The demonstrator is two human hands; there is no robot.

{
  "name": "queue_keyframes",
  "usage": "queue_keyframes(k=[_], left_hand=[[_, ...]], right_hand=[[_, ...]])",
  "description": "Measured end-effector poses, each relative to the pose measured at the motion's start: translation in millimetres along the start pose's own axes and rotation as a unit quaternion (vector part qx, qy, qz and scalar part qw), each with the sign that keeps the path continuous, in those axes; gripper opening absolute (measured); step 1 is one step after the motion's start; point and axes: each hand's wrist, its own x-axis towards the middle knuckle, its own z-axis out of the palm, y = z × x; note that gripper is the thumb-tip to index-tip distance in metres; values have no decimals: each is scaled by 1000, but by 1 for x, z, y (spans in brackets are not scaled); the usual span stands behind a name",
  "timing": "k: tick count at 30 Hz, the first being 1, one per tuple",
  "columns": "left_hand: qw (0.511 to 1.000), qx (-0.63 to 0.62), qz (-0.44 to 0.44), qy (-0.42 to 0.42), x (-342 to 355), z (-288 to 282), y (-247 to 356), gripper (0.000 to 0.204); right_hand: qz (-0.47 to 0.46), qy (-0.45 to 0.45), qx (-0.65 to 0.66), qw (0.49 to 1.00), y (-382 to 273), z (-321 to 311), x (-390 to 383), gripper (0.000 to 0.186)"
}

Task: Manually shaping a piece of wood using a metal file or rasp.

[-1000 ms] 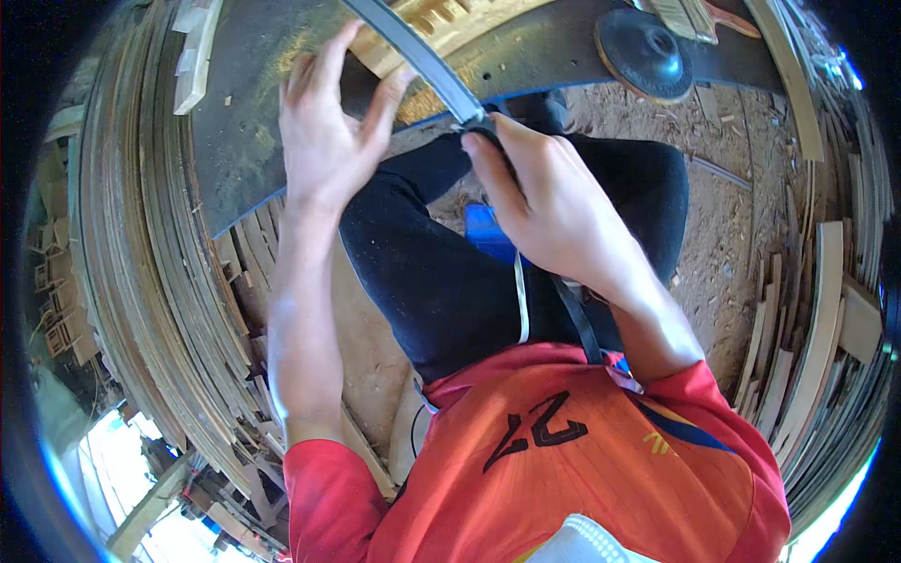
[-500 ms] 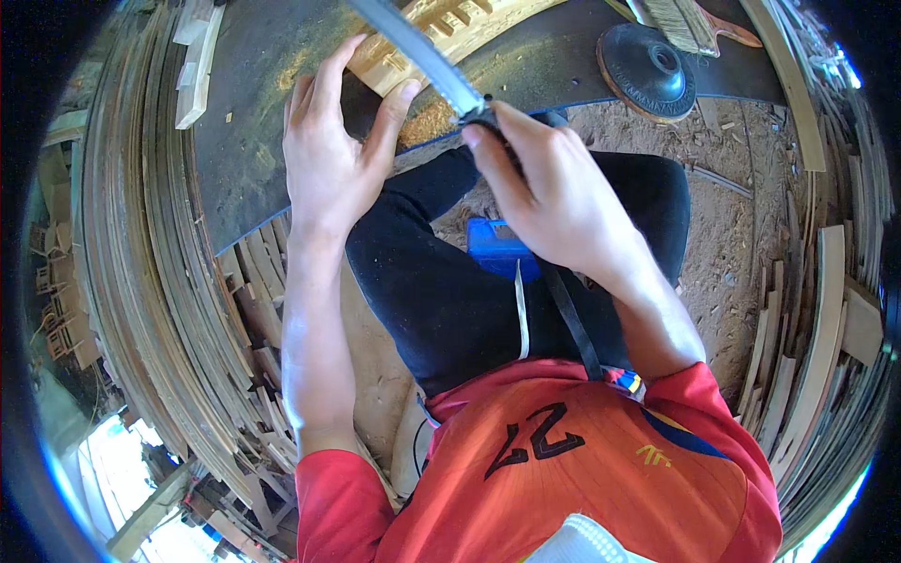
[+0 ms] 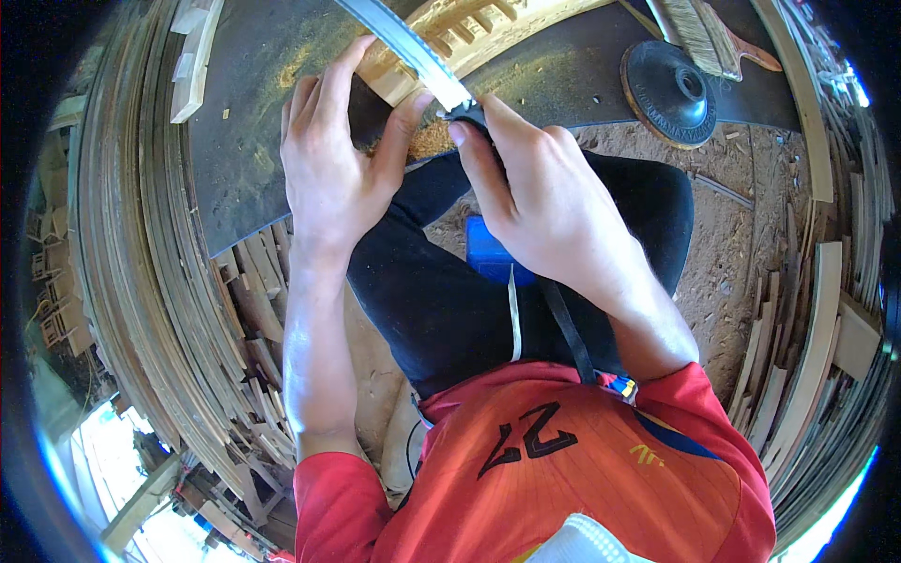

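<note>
Wood [image 3: 488, 40] on bench [image 3: 244, 141], ahead of both hands; long axis slanting from near left to far right. Left hand [image 3: 328, 155] nearer, at its near left end: thumb and index spread wide about the corner, firmness of any grip not to be told. Right hand [image 3: 554, 192] wrapped round black handle [image 3: 472, 117] of blade [image 3: 410, 52], just short of the wood's near edge. Blade aslant to far left, crossing the wood's axis between left hand and slots [image 3: 460, 33]. Hidden: blade's underside, hence contact with wood uncertain; most of handle, under right hand. Cut off at upper edge: blade's tip, wood's far end. Hard to make out: blade's cutting edge, in glare
</note>
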Motion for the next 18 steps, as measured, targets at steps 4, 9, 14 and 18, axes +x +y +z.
queue_keyframes(k=[4,9,14,18], left_hand=[[1000,15,24,13,-2,1,-2,57],[998,-32,-45,-22,0,-1,3,58],[999,-3,-30,-21,-3,-1,2,59],[1000,20,3,-23,-6,2,1,60]], right_hand=[[9,-7,-42,999,-2,1,-7,28],[13,14,-58,998,-2,1,-8,21],[-16,27,6,1000,1,6,-7,20],[29,2,-25,999,4,-2,-26,20]])
